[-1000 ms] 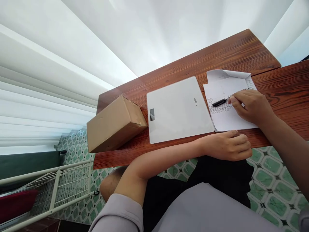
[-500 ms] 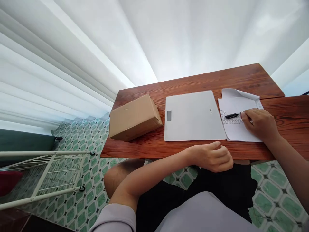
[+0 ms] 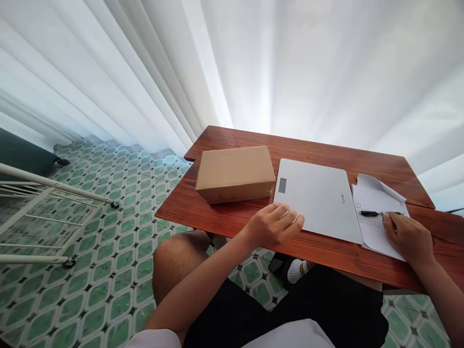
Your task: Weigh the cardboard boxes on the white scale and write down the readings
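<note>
My left hand point(image 3: 277, 224) is over the table's front edge, beside the near left corner of a flat silver-grey scale point(image 3: 315, 198). Its fingers are loosely bent and slightly apart, holding nothing. On the right, my right hand point(image 3: 411, 237) rests on white sheets of paper point(image 3: 379, 237) with rows of small writing. Its fingers are closed on a black pen point(image 3: 369, 213), which lies nearly flat over the writing. To the left of the scale sits a closed brown cardboard box point(image 3: 235, 169).
The wooden table point(image 3: 232, 220) has a dark red-brown grain. White curtains point(image 3: 308, 72) hang behind it. A white metal rack on casters point(image 3: 54, 188) stands on the green tiled floor point(image 3: 126, 261) at left. My knees are under the table's front edge.
The view has turned, so the table appears tilted differently. My left hand has moved left, from below the scale's right part to its near left corner, and its fingers have loosened. My right hand stays on the paper.
</note>
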The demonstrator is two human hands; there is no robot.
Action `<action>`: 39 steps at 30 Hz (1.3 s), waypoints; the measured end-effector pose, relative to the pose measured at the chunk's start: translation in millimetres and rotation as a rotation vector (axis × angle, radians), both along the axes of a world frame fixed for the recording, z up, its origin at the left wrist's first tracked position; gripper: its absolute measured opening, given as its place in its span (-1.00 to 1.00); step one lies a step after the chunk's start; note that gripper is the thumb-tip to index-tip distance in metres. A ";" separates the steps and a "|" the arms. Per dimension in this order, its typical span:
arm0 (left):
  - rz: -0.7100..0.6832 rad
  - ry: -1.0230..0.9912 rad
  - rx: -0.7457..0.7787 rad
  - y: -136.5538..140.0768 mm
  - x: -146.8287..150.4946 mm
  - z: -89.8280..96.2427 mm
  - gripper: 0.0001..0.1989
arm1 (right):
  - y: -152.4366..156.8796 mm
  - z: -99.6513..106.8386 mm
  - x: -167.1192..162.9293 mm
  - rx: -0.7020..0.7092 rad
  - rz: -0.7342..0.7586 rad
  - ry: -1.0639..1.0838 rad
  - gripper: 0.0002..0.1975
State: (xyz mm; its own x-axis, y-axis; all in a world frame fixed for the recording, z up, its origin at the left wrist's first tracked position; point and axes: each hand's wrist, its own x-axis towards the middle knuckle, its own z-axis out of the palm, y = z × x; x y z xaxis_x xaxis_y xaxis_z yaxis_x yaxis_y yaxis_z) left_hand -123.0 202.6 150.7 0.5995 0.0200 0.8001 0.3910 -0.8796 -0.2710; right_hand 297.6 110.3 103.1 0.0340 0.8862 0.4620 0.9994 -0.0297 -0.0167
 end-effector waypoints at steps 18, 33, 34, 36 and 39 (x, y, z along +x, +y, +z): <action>0.287 -0.315 -0.028 39.9 -77.3 32.1 -0.75 | 44.0 42.3 -72.8 0.131 0.001 -0.113 -0.64; 0.737 -0.691 -1.033 86.7 -155.5 32.4 -0.41 | 140.1 66.8 -269.7 -0.125 0.283 0.860 -0.30; 0.763 -0.663 -1.110 87.6 -156.7 32.5 -0.38 | 143.2 64.2 -273.2 -0.180 0.266 0.905 -0.25; 0.813 -0.593 -1.226 87.6 -157.6 34.8 -0.35 | 147.0 61.1 -278.4 -0.275 0.246 0.969 -0.18; 0.898 -0.478 -1.311 85.2 -156.1 40.1 -0.33 | 147.9 61.7 -284.1 -0.364 0.227 0.973 -0.12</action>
State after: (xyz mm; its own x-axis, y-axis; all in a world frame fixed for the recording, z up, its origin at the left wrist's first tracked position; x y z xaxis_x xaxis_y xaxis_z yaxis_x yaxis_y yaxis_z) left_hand -279.1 287.8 190.8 -0.2534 0.9656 0.0581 0.6908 0.1386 0.7097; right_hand 13.6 258.2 164.9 0.0625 0.9976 0.0310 0.5430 -0.0079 -0.8397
